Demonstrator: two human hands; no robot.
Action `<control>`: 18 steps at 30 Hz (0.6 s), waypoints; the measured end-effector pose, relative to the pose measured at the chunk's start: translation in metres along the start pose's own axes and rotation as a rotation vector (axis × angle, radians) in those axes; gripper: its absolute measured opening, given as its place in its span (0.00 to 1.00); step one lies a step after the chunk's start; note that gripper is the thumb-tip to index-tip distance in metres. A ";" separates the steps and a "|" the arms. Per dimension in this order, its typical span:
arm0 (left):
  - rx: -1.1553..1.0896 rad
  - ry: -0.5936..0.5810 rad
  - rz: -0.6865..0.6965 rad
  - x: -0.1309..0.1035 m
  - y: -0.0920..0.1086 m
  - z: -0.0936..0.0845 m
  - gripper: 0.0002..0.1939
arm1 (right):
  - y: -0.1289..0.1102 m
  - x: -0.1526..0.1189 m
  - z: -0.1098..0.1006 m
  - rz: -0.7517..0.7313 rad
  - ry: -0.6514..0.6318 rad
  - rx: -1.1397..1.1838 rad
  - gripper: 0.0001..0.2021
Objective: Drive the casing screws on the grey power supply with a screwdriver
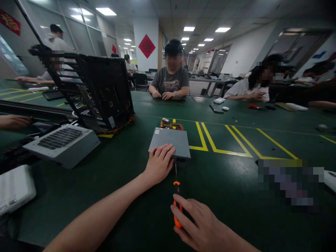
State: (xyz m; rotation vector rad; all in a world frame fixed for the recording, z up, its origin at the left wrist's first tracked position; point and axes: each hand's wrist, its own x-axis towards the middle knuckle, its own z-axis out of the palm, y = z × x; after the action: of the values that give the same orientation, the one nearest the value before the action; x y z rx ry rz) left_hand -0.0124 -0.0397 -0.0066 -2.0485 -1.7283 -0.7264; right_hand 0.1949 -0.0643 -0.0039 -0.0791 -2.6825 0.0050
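A grey metal computer power supply (178, 140) lies on the green table in front of me, its bundle of coloured cables (172, 125) at the far side. My left hand (160, 162) rests on its near left part, fingers stretched flat over the top. In my right hand (195, 222) is a screwdriver (177, 213) with an orange and black handle, the fingers closed around it. Its thin shaft points away from me to the near face of the power supply. Whether the tip sits in a screw is too small to tell.
An open black computer case (105, 92) stands at the left, with a second power supply (70, 143) before it. A white device (17, 189) lies at the left edge. Yellow tape lines (231, 152) mark the table. A person (170, 75) sits opposite; another person's hand (15, 121) reaches in at left.
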 end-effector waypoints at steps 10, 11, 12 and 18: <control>-0.009 -0.020 -0.013 0.001 0.001 0.000 0.19 | 0.002 0.009 -0.002 0.096 -0.138 0.135 0.18; -0.010 -0.020 -0.014 0.001 0.001 0.000 0.19 | 0.002 0.009 -0.003 0.103 -0.158 0.136 0.21; -0.010 -0.020 -0.016 0.001 0.001 0.000 0.18 | 0.003 0.009 -0.004 0.110 -0.168 0.139 0.22; -0.010 -0.013 -0.013 0.001 0.001 0.000 0.18 | 0.003 0.008 0.004 0.074 -0.072 0.134 0.15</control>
State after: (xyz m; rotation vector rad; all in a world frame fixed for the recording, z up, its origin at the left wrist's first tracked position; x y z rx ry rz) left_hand -0.0112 -0.0389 -0.0056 -2.0552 -1.7499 -0.7284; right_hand 0.1862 -0.0611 -0.0037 -0.1380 -2.7411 0.2142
